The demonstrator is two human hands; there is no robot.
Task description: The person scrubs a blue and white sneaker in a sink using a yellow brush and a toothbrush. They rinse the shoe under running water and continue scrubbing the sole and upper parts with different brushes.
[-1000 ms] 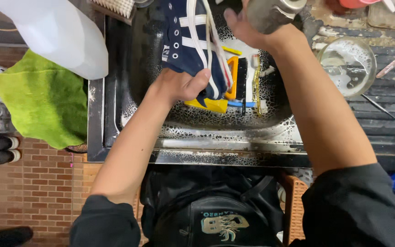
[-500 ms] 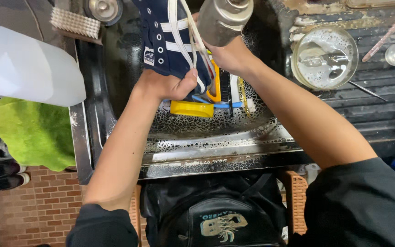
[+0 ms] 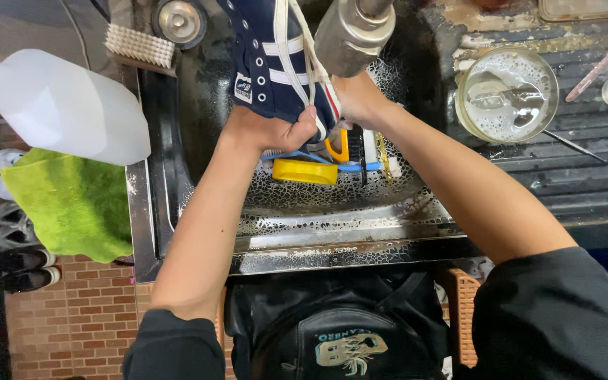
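A navy sneaker (image 3: 269,60) with white stripes and white laces hangs over a dark metal sink (image 3: 198,141). My left hand (image 3: 269,131) is shut on the shoe's near end. My right hand (image 3: 355,98) is at the shoe's right side, under a steel tap spout (image 3: 352,32); its fingers are mostly hidden, so what it grips is unclear. Below the shoe lie a yellow brush (image 3: 305,171) and several other small brushes (image 3: 364,151) in the sink bottom.
A white plastic jug (image 3: 58,105) and a green cloth (image 3: 72,204) sit at the left. A scrubbing brush (image 3: 138,46) lies by the drain fitting (image 3: 179,21). A bowl of soapy water (image 3: 507,95) stands on the ribbed drainboard at right. Shoes line the far left.
The view has shifted, so the sink and shoe sit lower and more central. My hands have stayed on the shoe, with the right hand now lower beside it under the tap.
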